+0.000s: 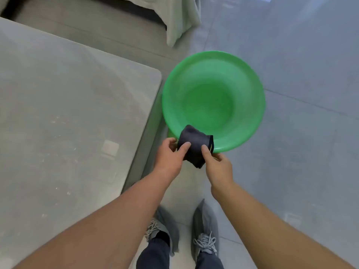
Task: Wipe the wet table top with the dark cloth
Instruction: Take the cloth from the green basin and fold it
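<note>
Your left hand (pixel 171 158) and right hand (pixel 219 167) both pinch the folded dark cloth (pixel 194 146) over the near rim of the green basin (pixel 248 105); the counter (pixel 68 113) lies leftward, nearer your left hand.

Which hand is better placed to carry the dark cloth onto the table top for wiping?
Left, probably. Both hands pinch the dark cloth over the green basin, but the table top lies on the side of the left hand; the right hand would need to reach across.

a green basin (pixel 245 82) sits beyond grey sneakers (pixel 205 242).
</note>
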`<act>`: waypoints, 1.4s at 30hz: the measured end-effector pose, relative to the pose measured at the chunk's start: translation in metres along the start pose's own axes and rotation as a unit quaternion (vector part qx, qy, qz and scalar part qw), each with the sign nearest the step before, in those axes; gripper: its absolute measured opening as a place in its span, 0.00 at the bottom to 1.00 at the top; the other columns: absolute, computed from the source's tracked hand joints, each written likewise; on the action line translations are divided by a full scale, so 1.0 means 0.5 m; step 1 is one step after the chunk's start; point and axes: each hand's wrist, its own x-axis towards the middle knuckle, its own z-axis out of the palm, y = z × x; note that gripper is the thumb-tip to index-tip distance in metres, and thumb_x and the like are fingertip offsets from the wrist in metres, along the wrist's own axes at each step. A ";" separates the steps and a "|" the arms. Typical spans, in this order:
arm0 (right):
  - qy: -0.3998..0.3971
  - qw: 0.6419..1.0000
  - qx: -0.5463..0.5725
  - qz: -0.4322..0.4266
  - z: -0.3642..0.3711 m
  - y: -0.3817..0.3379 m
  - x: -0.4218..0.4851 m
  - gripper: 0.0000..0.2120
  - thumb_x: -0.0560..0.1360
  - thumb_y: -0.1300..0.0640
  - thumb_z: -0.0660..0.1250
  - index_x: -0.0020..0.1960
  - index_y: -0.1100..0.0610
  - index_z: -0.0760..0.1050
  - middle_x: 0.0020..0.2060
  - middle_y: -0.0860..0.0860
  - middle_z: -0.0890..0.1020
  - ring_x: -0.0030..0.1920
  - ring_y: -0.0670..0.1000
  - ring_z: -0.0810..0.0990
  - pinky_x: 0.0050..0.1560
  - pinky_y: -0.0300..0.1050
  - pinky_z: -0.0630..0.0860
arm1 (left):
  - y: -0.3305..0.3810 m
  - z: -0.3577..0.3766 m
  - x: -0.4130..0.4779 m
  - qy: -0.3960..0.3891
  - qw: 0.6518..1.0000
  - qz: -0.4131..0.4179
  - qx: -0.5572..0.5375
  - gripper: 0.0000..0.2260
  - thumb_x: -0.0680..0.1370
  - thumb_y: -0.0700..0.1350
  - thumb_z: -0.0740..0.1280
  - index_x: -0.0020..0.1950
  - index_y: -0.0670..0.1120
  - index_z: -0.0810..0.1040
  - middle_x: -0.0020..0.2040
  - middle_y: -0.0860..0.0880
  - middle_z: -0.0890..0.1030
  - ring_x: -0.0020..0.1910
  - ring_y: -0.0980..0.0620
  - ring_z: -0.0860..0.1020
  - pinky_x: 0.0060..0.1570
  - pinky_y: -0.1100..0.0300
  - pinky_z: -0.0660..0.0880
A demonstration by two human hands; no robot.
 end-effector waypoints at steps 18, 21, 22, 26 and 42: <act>0.024 0.994 0.039 -0.095 -0.009 -0.126 -0.115 0.05 0.77 0.54 0.72 0.50 0.54 0.79 0.43 0.54 0.87 0.47 0.57 0.86 0.50 0.59 0.83 | 0.133 -0.042 -0.127 -0.066 0.986 0.047 -0.146 0.12 0.75 0.43 0.75 0.48 0.42 0.73 0.44 0.41 0.82 0.41 0.51 0.81 0.42 0.51 0.83; -0.016 0.989 0.031 -0.142 0.031 -0.199 -0.179 0.09 0.77 0.57 0.72 0.57 0.50 0.77 0.43 0.53 0.88 0.45 0.54 0.87 0.43 0.51 0.84 | 0.176 -0.109 -0.152 -0.037 0.972 0.081 -0.219 0.12 0.74 0.42 0.75 0.51 0.49 0.73 0.45 0.49 0.83 0.42 0.55 0.83 0.39 0.61 0.80; -0.034 0.987 0.023 -0.154 0.056 -0.222 -0.202 0.09 0.77 0.58 0.71 0.56 0.50 0.77 0.43 0.53 0.87 0.44 0.54 0.87 0.41 0.48 0.84 | 0.190 -0.140 -0.157 -0.026 0.965 0.082 -0.248 0.13 0.75 0.41 0.74 0.54 0.51 0.73 0.48 0.50 0.84 0.45 0.54 0.84 0.41 0.61 0.80; -0.107 0.976 -0.053 -0.183 0.201 -0.297 -0.284 0.08 0.77 0.62 0.71 0.52 0.52 0.77 0.42 0.57 0.86 0.45 0.60 0.86 0.44 0.59 0.84 | 0.220 -0.311 -0.161 0.019 0.947 0.072 -0.312 0.23 0.78 0.38 0.71 0.70 0.54 0.70 0.54 0.51 0.87 0.53 0.51 0.85 0.51 0.54 0.82; -0.351 0.819 -0.345 -0.294 0.766 -0.388 -0.378 0.19 0.81 0.61 0.64 0.62 0.39 0.69 0.56 0.37 0.77 0.51 0.45 0.82 0.40 0.42 0.83 | 0.190 -0.804 -0.109 0.202 0.921 0.010 -0.333 0.15 0.82 0.51 0.65 0.69 0.60 0.71 0.57 0.52 0.81 0.55 0.53 0.82 0.56 0.50 0.82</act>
